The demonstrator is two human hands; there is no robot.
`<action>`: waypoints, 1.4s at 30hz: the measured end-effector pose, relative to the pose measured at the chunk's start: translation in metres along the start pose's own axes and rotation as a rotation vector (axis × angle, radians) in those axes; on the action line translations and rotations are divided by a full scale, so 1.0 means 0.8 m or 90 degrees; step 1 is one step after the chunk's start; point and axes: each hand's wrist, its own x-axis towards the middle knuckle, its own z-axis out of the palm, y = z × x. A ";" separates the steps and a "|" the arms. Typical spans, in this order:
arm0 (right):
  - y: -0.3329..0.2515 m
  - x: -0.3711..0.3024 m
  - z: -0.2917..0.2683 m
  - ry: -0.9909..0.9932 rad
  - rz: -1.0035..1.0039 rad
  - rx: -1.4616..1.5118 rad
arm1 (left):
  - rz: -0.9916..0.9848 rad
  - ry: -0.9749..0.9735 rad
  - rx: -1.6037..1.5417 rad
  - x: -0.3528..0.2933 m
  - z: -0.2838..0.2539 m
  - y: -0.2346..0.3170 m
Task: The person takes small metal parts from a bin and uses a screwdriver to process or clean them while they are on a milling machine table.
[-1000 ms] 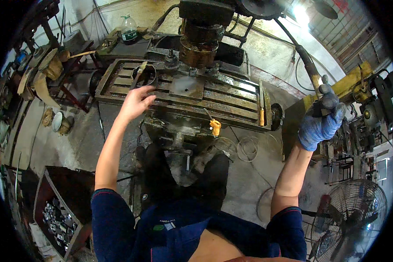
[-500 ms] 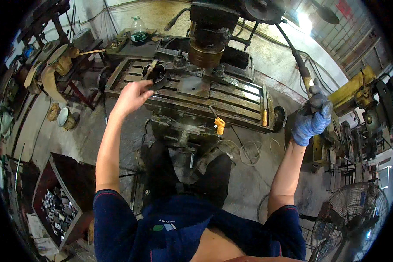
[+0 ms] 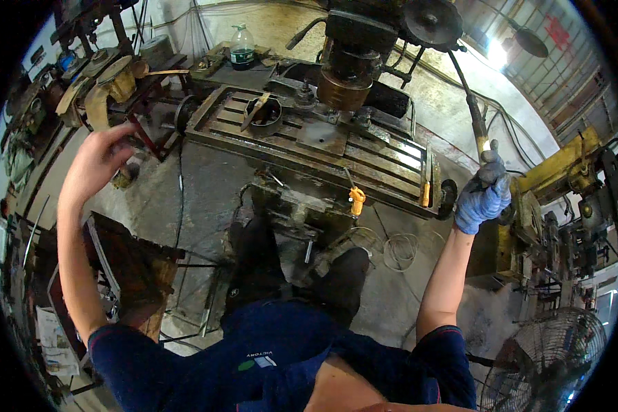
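My bare left hand [image 3: 96,166] is raised at the left, over the floor beside the machine, slightly blurred. Its fingers are partly stretched and nothing shows in them. In a blue-grey knit glove, my right hand [image 3: 484,199] is closed around the lower end of a long machine lever [image 3: 476,118]. A round dark pot [image 3: 266,126] stands on the slotted machine table [image 3: 384,165], with a brush [image 3: 256,108] leaning in it. Below the machine's spindle head [image 3: 345,79], a flat metal plate [image 3: 321,139] lies on the table.
A yellow-handled tool [image 3: 356,200] is at the table's front edge, and another yellow handle [image 3: 426,194] lies at its right end. A box [image 3: 127,268] is at lower left, a fan [image 3: 549,364] at lower right. A bottle of dark liquid [image 3: 242,49] stands behind.
My left hand has let go of the brush at the pot and swung left and back towards me. My right hand stays on the lever. The view has shifted slightly.
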 end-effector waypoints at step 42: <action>-0.027 0.062 0.004 -0.053 -0.030 0.013 | -0.388 -0.133 0.032 -0.251 0.149 -0.367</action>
